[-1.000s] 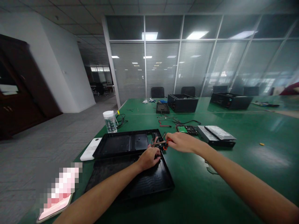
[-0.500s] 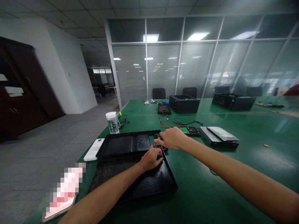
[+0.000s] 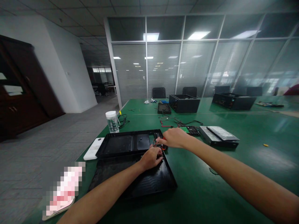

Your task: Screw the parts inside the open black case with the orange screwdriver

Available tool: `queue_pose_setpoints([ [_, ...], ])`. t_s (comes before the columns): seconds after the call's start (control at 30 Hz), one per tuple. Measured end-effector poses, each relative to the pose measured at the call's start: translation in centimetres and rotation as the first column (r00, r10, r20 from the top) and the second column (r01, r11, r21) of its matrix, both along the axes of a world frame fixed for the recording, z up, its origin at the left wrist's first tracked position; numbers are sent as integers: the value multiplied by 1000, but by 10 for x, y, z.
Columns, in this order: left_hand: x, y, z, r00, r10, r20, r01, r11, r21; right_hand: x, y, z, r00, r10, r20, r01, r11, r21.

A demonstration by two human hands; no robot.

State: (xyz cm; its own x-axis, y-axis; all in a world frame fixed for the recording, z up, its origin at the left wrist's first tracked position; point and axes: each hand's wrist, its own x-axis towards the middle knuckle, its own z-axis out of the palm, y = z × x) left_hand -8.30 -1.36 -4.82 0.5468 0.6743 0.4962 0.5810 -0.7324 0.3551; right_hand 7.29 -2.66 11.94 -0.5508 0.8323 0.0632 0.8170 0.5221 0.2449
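My left hand [image 3: 151,158] rests curled at the seam between two black case halves, the open chassis [image 3: 126,143] behind it and the flat cover panel [image 3: 149,182] under it; its fingers press on a bundle of red and coloured wires [image 3: 157,144]. My right hand [image 3: 173,137] reaches in from the right with closed fingers, pinched on a small red-handled tool or connector at the chassis's right corner, just above the left hand. What exactly it grips is mostly hidden.
On the green table [image 3: 233,174]: a white device [image 3: 94,148] left of the chassis, a clear lidded jar [image 3: 112,121], a circuit board [image 3: 190,130], a grey drive unit [image 3: 219,136], loose cables [image 3: 173,121], black cases [image 3: 183,103] farther back, a phone [image 3: 61,194] at the near-left edge.
My right hand moved left from beside the chassis corner onto the wires by the left hand. The left hand stayed in place. The camera tilted slightly.
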Motion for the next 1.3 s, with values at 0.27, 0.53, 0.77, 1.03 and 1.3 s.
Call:
queue_pose_setpoints([
  [0.27,0,-3,4,999,-9,-38,10,999,34,72,26,-50,869,-106,-484,80,994,-74],
  [0.53,2,-5,14,935,-219,-279,255,961,102,142,54,-158,-387,-337,-858,-32,935,-353],
  [0.77,1,-15,14,956,-201,-215,233,963,133,121,40,-128,-218,-172,-961,-130,981,-146],
  [1.03,-16,1,72,984,12,-175,11,991,131,55,-93,-103,820,331,-468,-432,893,-124],
  [1.3,-85,19,62,847,67,-527,-190,964,-184,109,-157,-150,911,223,-347,-280,952,-124],
])
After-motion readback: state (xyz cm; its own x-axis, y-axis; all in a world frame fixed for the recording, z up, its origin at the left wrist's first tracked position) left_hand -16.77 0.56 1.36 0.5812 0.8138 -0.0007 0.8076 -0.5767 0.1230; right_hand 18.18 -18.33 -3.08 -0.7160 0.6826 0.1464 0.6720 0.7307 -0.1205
